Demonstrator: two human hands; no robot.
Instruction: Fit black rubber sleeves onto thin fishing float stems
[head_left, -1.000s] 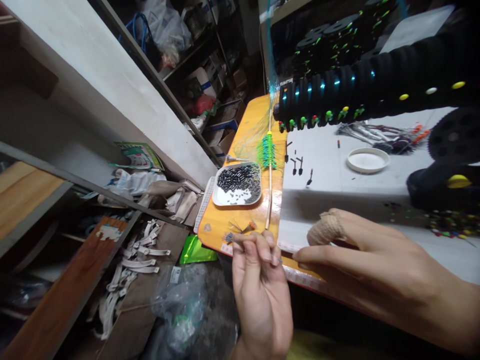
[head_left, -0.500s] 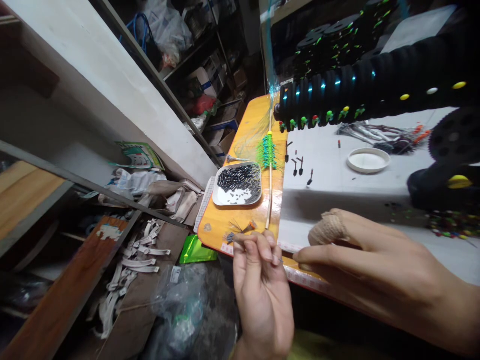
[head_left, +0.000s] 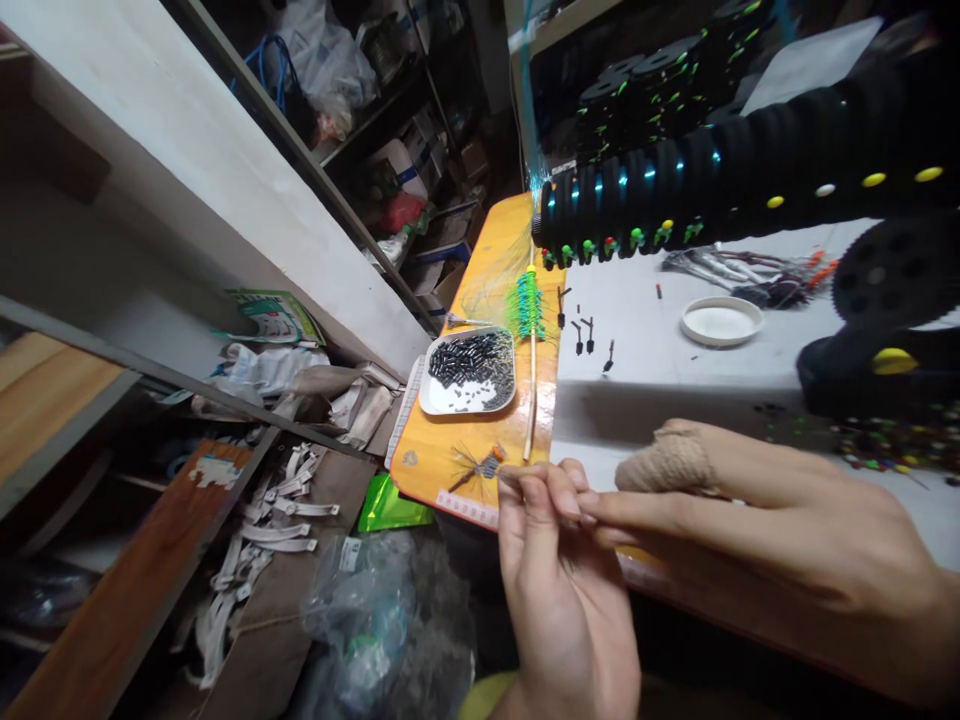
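Note:
At the table's front edge my left hand (head_left: 566, 590) is closed in a pinch, palm up. What lies between its fingertips is too small and hidden to name. My right hand (head_left: 780, 520), with a tan wrap round one finger, meets the left fingertips; its fingers are pressed together, and anything in them is hidden. Just left of my left hand lies a bundle of fine dark bristle-like strands (head_left: 476, 468) with an orange end. Beyond it sits a white tray (head_left: 431, 400) of small black tubes (head_left: 472, 358). A thin pale rod (head_left: 529, 420) carries green and blue ties (head_left: 529, 305).
A black ribbed cylinder (head_left: 630, 205) with coloured pins juts in from the right over the white surface. Small black pieces (head_left: 589, 335), a round white dish (head_left: 721, 322) and scattered coloured beads (head_left: 892, 440) lie there. A shelf with white strips (head_left: 281, 530) stands left.
My left hand has shifted right, and its fingertips now meet those of my right hand, where there was a gap. The strand bundle beside it is more exposed.

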